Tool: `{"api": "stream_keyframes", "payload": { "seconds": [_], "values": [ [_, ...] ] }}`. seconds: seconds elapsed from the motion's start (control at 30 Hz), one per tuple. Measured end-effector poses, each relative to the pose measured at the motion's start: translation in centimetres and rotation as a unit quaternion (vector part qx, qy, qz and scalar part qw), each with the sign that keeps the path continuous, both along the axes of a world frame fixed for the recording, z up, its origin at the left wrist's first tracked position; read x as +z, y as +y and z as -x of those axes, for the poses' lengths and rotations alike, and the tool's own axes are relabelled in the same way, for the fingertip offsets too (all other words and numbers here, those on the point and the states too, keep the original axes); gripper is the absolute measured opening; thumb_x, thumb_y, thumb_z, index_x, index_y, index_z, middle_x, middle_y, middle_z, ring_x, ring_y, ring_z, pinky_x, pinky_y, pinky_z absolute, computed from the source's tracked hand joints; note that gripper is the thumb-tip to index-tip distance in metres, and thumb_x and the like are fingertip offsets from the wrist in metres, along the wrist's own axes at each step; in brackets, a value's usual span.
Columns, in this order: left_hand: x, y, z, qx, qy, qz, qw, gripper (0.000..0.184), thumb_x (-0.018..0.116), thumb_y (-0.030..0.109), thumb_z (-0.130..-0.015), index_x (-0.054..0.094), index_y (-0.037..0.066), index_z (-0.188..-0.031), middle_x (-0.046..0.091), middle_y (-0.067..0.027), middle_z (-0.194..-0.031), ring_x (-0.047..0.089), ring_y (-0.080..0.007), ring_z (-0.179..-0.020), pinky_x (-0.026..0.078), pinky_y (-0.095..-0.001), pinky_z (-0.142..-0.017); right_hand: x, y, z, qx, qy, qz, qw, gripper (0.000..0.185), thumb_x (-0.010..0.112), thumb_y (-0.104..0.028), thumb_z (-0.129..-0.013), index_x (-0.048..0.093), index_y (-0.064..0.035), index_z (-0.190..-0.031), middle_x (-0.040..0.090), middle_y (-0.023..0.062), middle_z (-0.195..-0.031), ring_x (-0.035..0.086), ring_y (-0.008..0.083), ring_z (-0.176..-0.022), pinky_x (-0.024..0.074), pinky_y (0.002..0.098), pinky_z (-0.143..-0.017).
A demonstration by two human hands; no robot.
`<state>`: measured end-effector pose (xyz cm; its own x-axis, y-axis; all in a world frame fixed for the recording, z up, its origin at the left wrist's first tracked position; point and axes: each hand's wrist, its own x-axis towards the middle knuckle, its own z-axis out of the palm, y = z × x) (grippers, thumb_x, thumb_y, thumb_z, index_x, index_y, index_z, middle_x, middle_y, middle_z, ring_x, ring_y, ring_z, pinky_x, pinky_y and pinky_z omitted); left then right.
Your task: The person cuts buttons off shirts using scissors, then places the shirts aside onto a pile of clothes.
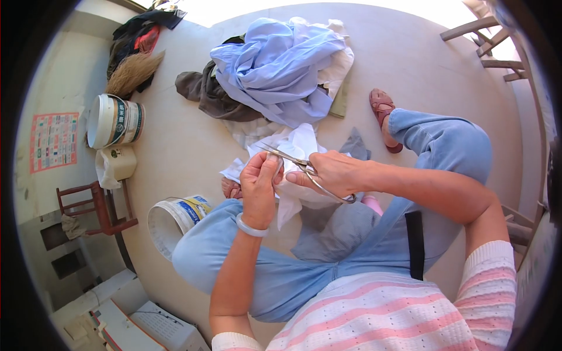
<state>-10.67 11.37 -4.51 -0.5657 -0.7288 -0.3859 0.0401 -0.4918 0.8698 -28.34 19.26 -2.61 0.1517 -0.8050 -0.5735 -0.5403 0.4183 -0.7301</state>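
The room is bounded on the left by a pale wall (55,90), beside which a broom (134,73), a dark-labelled bucket (100,121) and a small wooden stool (104,210) are noted. The floor (404,58) is smooth, pale and brightly lit at its far end. A heap of garments is laid on it, topped by a blue shirt (275,64). Another bucket (159,227) is placed beside the left knee.

The white cloth (301,140) is found crumpled between the heap and the person's body, partly beneath the hands. By the left hand (260,175), what appears to be its edge is pinched between thumb and fingers; the exact hold is partly hidden. By the right hand (333,172), the handles of the scissors (301,162) are gripped, with the blades directed at the left fingertips.

For sound cutting, it is advised that the cloth be held taut and any loose folds be kept from beneath the blades. Short, controlled snips are recommended. The left thumb should be drawn back from the cutting line, as the blade tips are judged too near it.
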Motion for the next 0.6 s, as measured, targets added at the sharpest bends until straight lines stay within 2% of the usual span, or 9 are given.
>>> {"api": "stream_keyframes", "payload": {
  "seconds": [0.2, 0.23, 0.27, 0.3, 0.37, 0.47, 0.53, 0.57, 0.6],
  "values": [
    [0.7, -1.1, 0.3, 0.056, 0.032, -0.035, 0.997, 0.012, 0.055, 0.014, -0.095, 0.055, 0.005, -0.087, 0.052, 0.0005, -0.074, 0.039, -0.0057, -0.06, 0.034, -0.0207, -0.056, -1.5, 0.5, -0.4, -0.052, -0.011, 0.075, 0.996, 0.084, 0.041, -0.075, -0.086, 0.056, 0.0083, -0.082, 0.06, 0.0258, -0.072, 0.062, 0.034, -0.066, 0.0472, 0.042, -0.058],
    [0.5, -1.5, -0.2, 0.069, 0.025, -0.058, 0.996, 0.014, 0.054, 0.015, -0.095, 0.052, 0.006, -0.084, 0.05, -0.0005, -0.071, 0.038, -0.0069, -0.059, 0.034, -0.0217, -0.056, -0.6, 0.6, -0.1, -0.059, -0.056, 0.044, 0.996, 0.085, 0.043, -0.074, -0.085, 0.056, 0.0101, -0.086, 0.061, 0.0278, -0.077, 0.063, 0.0357, -0.072, 0.0478, 0.0432, -0.062],
    [0.3, -2.0, -0.7, 0.071, 0.035, -0.083, 0.993, 0.017, 0.054, 0.016, -0.095, 0.049, 0.008, -0.081, 0.048, -0.0004, -0.069, 0.037, -0.0071, -0.058, 0.035, -0.0226, -0.055, -0.9, 0.9, -0.2, -0.092, -0.061, 0.079, 0.991, 0.082, 0.045, -0.072, -0.084, 0.061, 0.0079, -0.078, 0.063, 0.0296, -0.078, 0.064, 0.0406, -0.078, 0.0483, 0.0481, -0.068],
    [0.6, -1.8, -0.7, 0.085, 0.028, -0.107, 0.99, 0.019, 0.054, 0.017, -0.095, 0.046, 0.01, -0.079, 0.046, 0.0002, -0.067, 0.036, -0.0066, -0.056, 0.034, -0.0223, -0.054, -1.1, 0.8, -0.3, -0.097, -0.073, 0.082, 0.989, 0.079, 0.047, -0.07, -0.086, 0.055, 0.0088, -0.089, 0.062, 0.0294, -0.082, 0.063, 0.0387, -0.076, 0.0479, 0.0463, -0.068],
    [0.9, -1.2, -0.6, 0.057, 0.02, -0.082, 0.995, 0.021, 0.055, 0.019, -0.095, 0.045, 0.012, -0.078, 0.043, 0.0025, -0.067, 0.034, -0.0051, -0.056, 0.031, -0.0194, -0.054, -2.7, 0.5, -1.2, -0.164, -0.089, 0.148, 0.971, 0.068, 0.057, -0.06, -0.086, 0.054, 0.0072, -0.09, 0.062, 0.0273, -0.083, 0.063, 0.037, -0.078, 0.0479, 0.0446, -0.069],
    [0.6, -0.3, -0.1, -0.047, 0.008, -0.031, 0.998, 0.013, 0.053, 0.022, -0.096, 0.055, 0.01, -0.092, 0.042, 0.004, -0.067, 0.035, -0.0049, -0.057, 0.032, -0.0203, -0.057, -3.0, -0.9, -1.7, -0.23, -0.125, 0.263, 0.928, 0.049, 0.078, -0.037, -0.074, 0.052, 0.0016, -0.086, 0.062, 0.0204, -0.082, 0.063, 0.0292, -0.077, 0.0469, 0.0394, -0.065],
    [1.7, 1.1, 0.4, -0.075, -0.034, 0.019, 0.996, 0.026, 0.052, 0.03, -0.097, 0.049, 0.015, -0.076, 0.036, 0.0084, -0.064, 0.031, -0.003, -0.055, 0.027, -0.0213, -0.053, -2.0, -0.7, -0.6, -0.256, -0.163, 0.283, 0.91, 0.046, 0.082, -0.031, -0.07, 0.052, 0.0009, -0.085, 0.063, 0.0187, -0.082, 0.063, 0.0273, -0.077, 0.0474, 0.0385, -0.064],
    [1.0, 0.7, 0.0, -0.093, -0.013, -0.011, 0.995, 0.021, 0.049, 0.03, -0.097, 0.057, 0.011, -0.093, 0.035, 0.0081, -0.065, 0.031, -0.0036, -0.057, 0.027, -0.0226, -0.055, -1.6, -1.2, -0.9, -0.253, -0.221, 0.301, 0.892, 0.046, 0.086, -0.024, -0.065, 0.051, 0.0003, -0.085, 0.064, 0.0171, -0.081, 0.064, 0.0253, -0.076, 0.0479, 0.0376, -0.063],
    [1.9, 1.0, 0.3, -0.084, -0.022, -0.001, 0.996, 0.021, 0.049, 0.03, -0.097, 0.057, 0.011, -0.093, 0.035, 0.0081, -0.065, 0.031, -0.0036, -0.057, 0.027, -0.0226, -0.055, -1.1, -1.5, -0.9, -0.245, -0.233, 0.306, 0.89, 0.046, 0.086, -0.024, -0.065, 0.051, 0.0003, -0.085, 0.064, 0.0171, -0.081, 0.064, 0.0253, -0.076, 0.0479, 0.0376, -0.063]
  ]
}}
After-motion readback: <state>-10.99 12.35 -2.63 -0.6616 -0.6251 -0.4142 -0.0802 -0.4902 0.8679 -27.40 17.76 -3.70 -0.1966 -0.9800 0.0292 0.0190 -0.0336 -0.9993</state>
